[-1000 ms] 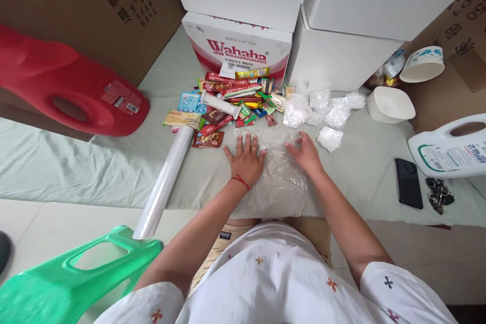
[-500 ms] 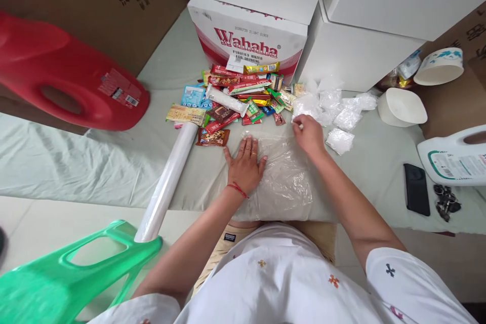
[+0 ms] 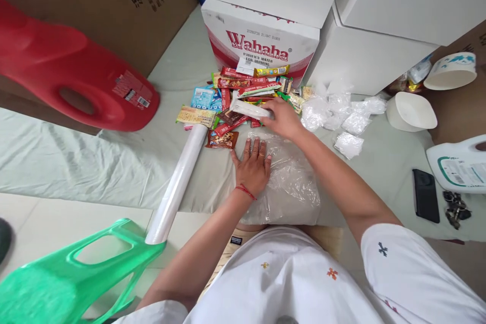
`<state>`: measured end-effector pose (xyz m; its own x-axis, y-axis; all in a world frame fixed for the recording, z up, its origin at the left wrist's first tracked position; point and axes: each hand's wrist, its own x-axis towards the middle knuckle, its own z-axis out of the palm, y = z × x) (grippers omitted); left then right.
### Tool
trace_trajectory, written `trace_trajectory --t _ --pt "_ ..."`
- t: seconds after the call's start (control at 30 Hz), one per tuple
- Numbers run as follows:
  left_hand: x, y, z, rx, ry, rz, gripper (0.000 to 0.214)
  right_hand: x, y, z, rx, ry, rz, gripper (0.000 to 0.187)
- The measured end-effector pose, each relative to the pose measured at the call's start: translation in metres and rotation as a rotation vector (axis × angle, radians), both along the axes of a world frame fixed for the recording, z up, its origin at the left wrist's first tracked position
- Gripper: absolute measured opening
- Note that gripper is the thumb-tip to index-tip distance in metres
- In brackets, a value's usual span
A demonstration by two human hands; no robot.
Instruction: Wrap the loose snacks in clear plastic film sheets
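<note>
My left hand [image 3: 252,169] lies flat with fingers spread on the left part of a clear plastic sheet [image 3: 292,187], pressing it against the cloth. Over the snack pile, my right hand [image 3: 283,117] is closed on the right end of a white-wrapped snack bar [image 3: 248,108]; its fingertips are partly hidden. Red, yellow, blue and green packets lie around that bar. A brown cookie packet [image 3: 222,139] sits at the near edge of the pile, just beyond my left fingers.
A white plastic roll [image 3: 178,182] bridges the cloth and a green stool [image 3: 94,258]. Crumpled clear plastic bundles [image 3: 334,106] lie right of the pile. A Wahaha carton [image 3: 261,40] stands behind, a red jug [image 3: 83,71] left; a white bowl [image 3: 412,111] and black phone [image 3: 425,196] are right.
My right hand has left the sheet's upper right corner, moved left to the pile and taken hold of the white-wrapped bar, which has shifted slightly. My left hand stays on the sheet.
</note>
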<state>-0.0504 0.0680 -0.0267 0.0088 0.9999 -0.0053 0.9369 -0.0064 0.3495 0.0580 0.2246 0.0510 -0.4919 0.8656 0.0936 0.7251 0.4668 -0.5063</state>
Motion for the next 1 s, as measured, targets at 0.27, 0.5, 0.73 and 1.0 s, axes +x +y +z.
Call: trace_trajectory --t 0.27,0.5,0.73,1.0 --pt "-0.009 0.002 0.002 -0.025 -0.063 -0.012 0.062 0.127 -0.115 -0.029 -0.287 0.404 0.08 0.028" --pt "-0.012 0.006 0.0 -0.011 -0.2 0.128 0.061 0.136 -0.151 -0.054 -0.178 0.082 0.087 0.032" --pt "-0.018 0.006 0.003 -0.071 -0.184 0.087 0.063 0.132 -0.145 -0.053 -0.081 -0.101 0.189 0.035" --pt "-0.017 0.006 0.0 -0.06 -0.108 0.106 0.063 0.134 -0.137 -0.042 -0.135 -0.106 0.126 0.035"
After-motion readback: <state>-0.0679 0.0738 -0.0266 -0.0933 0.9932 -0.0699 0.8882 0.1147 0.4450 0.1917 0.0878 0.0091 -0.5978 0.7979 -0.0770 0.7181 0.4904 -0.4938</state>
